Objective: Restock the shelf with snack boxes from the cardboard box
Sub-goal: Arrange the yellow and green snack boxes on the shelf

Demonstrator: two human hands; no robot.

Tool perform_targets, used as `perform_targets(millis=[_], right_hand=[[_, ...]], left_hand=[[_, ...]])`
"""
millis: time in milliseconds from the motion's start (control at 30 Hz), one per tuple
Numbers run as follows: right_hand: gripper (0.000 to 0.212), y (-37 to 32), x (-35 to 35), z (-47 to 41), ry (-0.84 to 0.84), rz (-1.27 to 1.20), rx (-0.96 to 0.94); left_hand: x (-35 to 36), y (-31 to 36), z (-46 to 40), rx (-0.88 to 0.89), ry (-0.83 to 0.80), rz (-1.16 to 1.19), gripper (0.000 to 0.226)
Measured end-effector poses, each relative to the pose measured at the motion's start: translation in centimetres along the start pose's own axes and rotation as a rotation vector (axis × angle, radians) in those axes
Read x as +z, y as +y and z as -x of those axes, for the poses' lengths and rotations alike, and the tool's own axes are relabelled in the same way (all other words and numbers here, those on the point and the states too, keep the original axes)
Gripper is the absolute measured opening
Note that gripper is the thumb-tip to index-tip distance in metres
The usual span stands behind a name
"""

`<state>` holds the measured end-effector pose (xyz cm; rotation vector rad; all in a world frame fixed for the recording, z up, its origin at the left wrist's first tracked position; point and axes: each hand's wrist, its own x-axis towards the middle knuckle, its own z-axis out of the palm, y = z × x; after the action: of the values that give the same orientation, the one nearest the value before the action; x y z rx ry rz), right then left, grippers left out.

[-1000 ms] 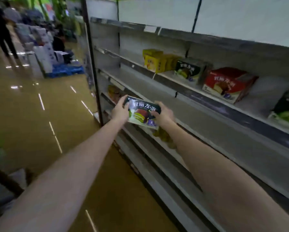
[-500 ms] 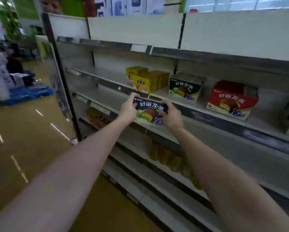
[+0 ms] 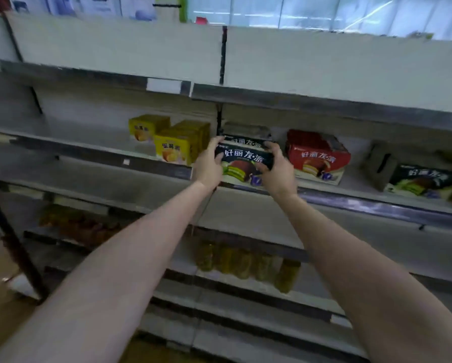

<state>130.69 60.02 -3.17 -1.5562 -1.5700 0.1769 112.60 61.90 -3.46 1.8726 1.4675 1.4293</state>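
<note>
Both hands on one dark box (image 3: 242, 163) at the shelf (image 3: 94, 153) edge: left hand (image 3: 208, 163) and right hand (image 3: 276, 167) curl their fingers round its ends. It sits in front of a like box (image 3: 246, 138), between yellow boxes (image 3: 175, 145) and a red box (image 3: 319, 158). Placing looks nearly done; much shelf bare. Cardboard box out of view, remaining stock unknown. Lower-shelf goods (image 3: 246, 260) too blurred to identify.

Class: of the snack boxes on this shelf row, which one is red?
The red box, right of the dark box held by both hands; the others are yellow or dark.
</note>
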Motion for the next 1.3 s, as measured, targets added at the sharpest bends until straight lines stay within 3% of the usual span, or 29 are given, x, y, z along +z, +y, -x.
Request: perform_targets(millis=[133,333,533,633,767,1000,1300], right_hand=[[0.074,-1.3,0.5,-1.7,0.117,-0.031,0.140],[0.048,-2.9,4.2,-3.8,0.214,-0.034,0.254],[0.058,-3.3,5.9,-5.7,0.298,0.051,0.307],[0.059,-2.7,6.7,-6.1,0.228,0.084,0.426],[0.062,-1.8,7.2,-6.4,0.138,0.182,0.493],[0.085,-1.1,8.4,-8.1,0.137,0.107,0.529],[0.061,-0.3,8.9,-10.7,0.172,-0.127,0.623]], left_hand=[[0.3,-1.2,-2.4,0.080,-0.055,0.044,0.048],[-0.8,-3.1,-6.4,0.053,-0.078,0.018,0.045],[0.2,-4.2,-9.1,0.021,-0.137,0.006,0.065],[1.2,-4.7,-9.6,-0.045,-0.156,0.037,0.079],[2.1,-5.8,-10.6,-0.127,-0.233,-0.040,0.055],[2.6,-5.9,-11.7,-0.146,-0.252,-0.040,0.058],[3.0,-6.0,-12.9,-0.315,-0.401,0.075,0.056]])
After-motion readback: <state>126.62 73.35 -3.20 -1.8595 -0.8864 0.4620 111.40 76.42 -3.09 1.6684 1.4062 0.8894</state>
